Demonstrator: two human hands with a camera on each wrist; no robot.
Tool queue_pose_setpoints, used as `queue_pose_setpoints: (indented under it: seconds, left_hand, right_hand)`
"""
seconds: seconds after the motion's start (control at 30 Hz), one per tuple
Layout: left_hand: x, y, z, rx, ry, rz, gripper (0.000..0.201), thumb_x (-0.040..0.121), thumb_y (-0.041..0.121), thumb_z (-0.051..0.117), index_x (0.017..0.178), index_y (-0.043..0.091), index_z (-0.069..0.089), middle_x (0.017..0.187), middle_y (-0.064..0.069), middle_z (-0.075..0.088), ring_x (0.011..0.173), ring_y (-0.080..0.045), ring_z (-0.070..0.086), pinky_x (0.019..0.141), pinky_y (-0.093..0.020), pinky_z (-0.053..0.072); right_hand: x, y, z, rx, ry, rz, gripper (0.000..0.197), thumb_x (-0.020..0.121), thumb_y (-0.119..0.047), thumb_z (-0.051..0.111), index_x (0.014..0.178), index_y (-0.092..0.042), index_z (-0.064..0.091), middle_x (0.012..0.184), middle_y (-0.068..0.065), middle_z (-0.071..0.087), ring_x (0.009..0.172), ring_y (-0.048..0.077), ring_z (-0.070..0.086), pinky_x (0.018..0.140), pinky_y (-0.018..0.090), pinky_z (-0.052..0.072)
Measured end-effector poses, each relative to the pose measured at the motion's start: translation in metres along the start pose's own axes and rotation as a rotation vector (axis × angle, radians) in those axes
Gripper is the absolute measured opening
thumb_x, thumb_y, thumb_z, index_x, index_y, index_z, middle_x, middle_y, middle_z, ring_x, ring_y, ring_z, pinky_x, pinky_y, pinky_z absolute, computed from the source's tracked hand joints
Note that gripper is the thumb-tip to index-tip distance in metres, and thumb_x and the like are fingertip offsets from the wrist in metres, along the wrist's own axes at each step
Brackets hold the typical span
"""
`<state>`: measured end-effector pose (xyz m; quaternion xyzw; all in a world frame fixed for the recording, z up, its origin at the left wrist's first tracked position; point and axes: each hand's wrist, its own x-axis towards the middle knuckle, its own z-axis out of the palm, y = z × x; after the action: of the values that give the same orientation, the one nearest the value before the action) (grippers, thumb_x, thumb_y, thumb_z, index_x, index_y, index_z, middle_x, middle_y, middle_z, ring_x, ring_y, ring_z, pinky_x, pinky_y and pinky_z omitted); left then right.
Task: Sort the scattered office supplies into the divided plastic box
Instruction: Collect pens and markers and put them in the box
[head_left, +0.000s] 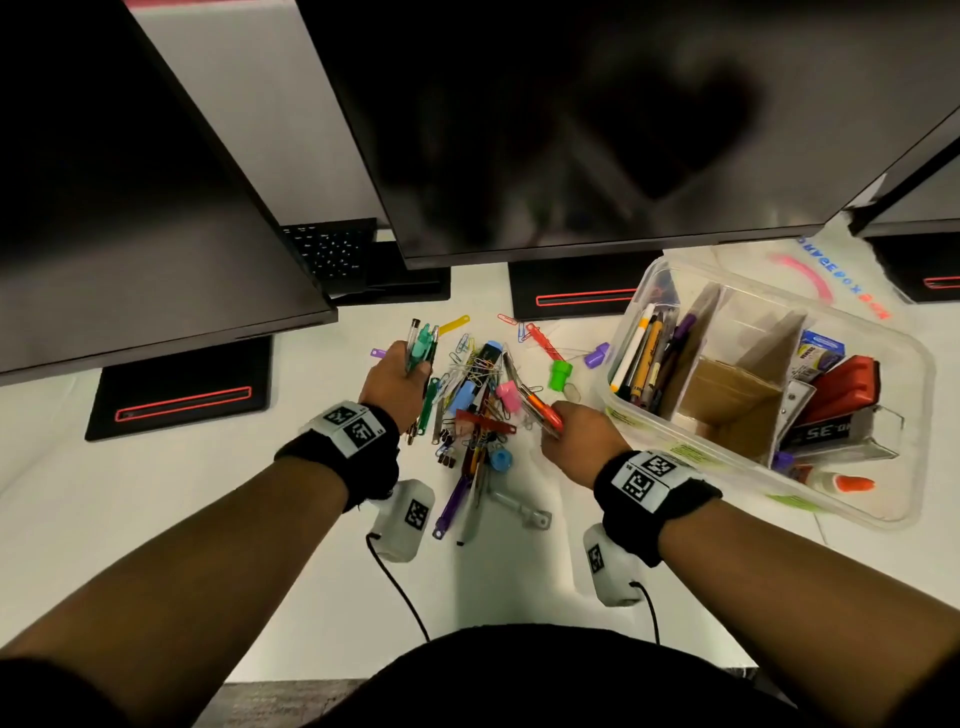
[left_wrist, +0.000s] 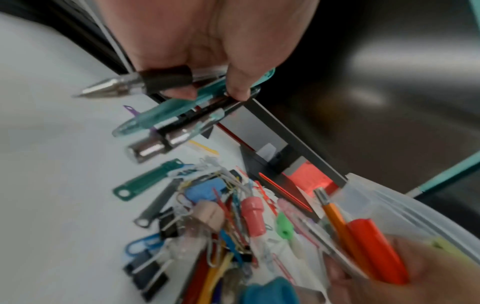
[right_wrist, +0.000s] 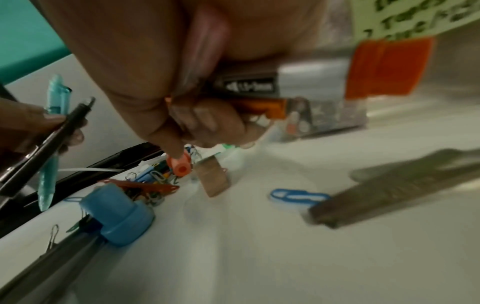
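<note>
Left hand fingers were curled round a bundle of pens, teal and clear-barrelled among them, held above the left edge of the pile. Right hand fingers were closed on an orange pen plus at least one more slim item; exact count unclear through blur. Between both hands lay the pile of supplies on the white desk: paper clips, binder clips, pens, coloured caps. The divided plastic box sat just right of the right hand, pens in its left compartment, a stapler and glue to the right. Dark monitors stood behind.
</note>
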<state>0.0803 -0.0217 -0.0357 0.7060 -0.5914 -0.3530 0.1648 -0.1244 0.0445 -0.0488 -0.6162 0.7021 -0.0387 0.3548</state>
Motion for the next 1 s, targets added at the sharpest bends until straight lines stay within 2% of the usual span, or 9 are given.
queue_pose_setpoints:
  seconds: [0.13,0.17,0.23,0.3,0.43,0.5,0.67,0.9,1.0]
  left_hand:
    - [0.001,-0.016,0.000,0.086,-0.078,-0.103,0.023,0.099,0.017,0.040,0.111,-0.002,0.045,0.107,-0.023,0.056,0.105,-0.039,0.054,0.081,-0.035,0.038]
    - [0.000,-0.017,0.000,0.101,-0.101,-0.115,0.024,0.099,0.016,0.039,0.113,-0.003,0.045,0.105,-0.022,0.056,0.102,-0.039,0.054,0.080,-0.035,0.038]
    - [-0.003,-0.022,0.001,0.134,-0.148,-0.114,0.016,0.099,0.014,0.037,0.107,0.002,0.043,0.087,-0.014,0.052,0.088,-0.033,0.050,0.073,-0.032,0.034]
    - [-0.004,-0.027,0.002,0.129,-0.181,-0.105,0.006,0.099,0.013,0.036,0.097,0.008,0.038,0.080,-0.010,0.050,0.086,-0.032,0.053,0.070,-0.034,0.036]
    - [-0.005,-0.026,0.002,0.180,-0.229,-0.079,0.015,0.098,0.014,0.038,0.106,0.002,0.043,0.112,-0.023,0.058,0.103,-0.037,0.060,0.080,-0.040,0.046]
    - [-0.005,-0.023,0.004,0.242,-0.247,-0.056,0.024,0.098,0.017,0.040,0.112,-0.002,0.044,0.114,-0.023,0.058,0.103,-0.037,0.058,0.082,-0.039,0.045]
    - [-0.003,-0.016,0.009,0.338,-0.254,0.009,0.028,0.092,0.020,0.051,0.111,0.000,0.049,0.114,-0.019,0.059,0.096,-0.033,0.055,0.071,-0.030,0.037]
    - [0.014,0.003,0.015,0.423,-0.194,0.060,0.029,0.089,0.023,0.056,0.112,0.006,0.054,0.113,-0.016,0.062,0.104,-0.032,0.058,0.077,-0.031,0.044]
    - [0.020,0.008,0.018,0.473,-0.191,0.056,0.033,0.090,0.027,0.055,0.116,0.006,0.052,0.118,-0.015,0.060,0.107,-0.031,0.057,0.080,-0.032,0.044]
  right_hand:
    - [0.000,-0.025,-0.003,-0.076,-0.059,-0.189,0.020,0.089,-0.015,0.052,0.107,-0.011,0.060,0.105,0.012,0.065,0.094,0.028,0.060,0.073,0.027,0.043]
    - [-0.001,-0.031,-0.001,-0.079,-0.098,-0.251,0.022,0.089,-0.013,0.051,0.109,-0.013,0.060,0.108,0.010,0.063,0.095,0.026,0.059,0.080,0.030,0.047]
    - [-0.004,-0.039,0.005,-0.138,-0.177,-0.383,0.030,0.090,-0.012,0.050,0.117,-0.020,0.060,0.116,0.004,0.062,0.103,0.022,0.057,0.091,0.034,0.048]
    - [-0.006,-0.044,0.015,-0.245,-0.259,-0.481,0.033,0.091,-0.013,0.049,0.120,-0.025,0.060,0.120,-0.002,0.062,0.108,0.020,0.057,0.093,0.032,0.047]
    - [-0.008,-0.044,0.029,-0.491,-0.401,-0.615,0.028,0.093,-0.014,0.046,0.114,-0.020,0.063,0.115,0.002,0.064,0.106,0.025,0.059,0.090,0.035,0.047]
    - [-0.008,-0.040,0.032,-0.573,-0.431,-0.624,0.028,0.094,-0.016,0.045,0.117,-0.020,0.061,0.117,0.003,0.062,0.107,0.026,0.059,0.089,0.037,0.049]
    - [-0.004,-0.028,0.026,-0.700,-0.421,-0.555,0.024,0.094,-0.016,0.048,0.117,-0.016,0.057,0.122,0.005,0.054,0.105,0.031,0.059,0.082,0.043,0.054]
    - [-0.003,-0.008,0.013,-0.677,-0.418,-0.481,0.029,0.092,-0.022,0.052,0.120,-0.013,0.051,0.125,0.007,0.047,0.104,0.032,0.059,0.083,0.043,0.053]
    - [-0.005,-0.005,0.014,-0.637,-0.391,-0.489,0.031,0.094,-0.024,0.049,0.123,-0.014,0.048,0.126,0.006,0.047,0.102,0.032,0.059,0.078,0.039,0.051]
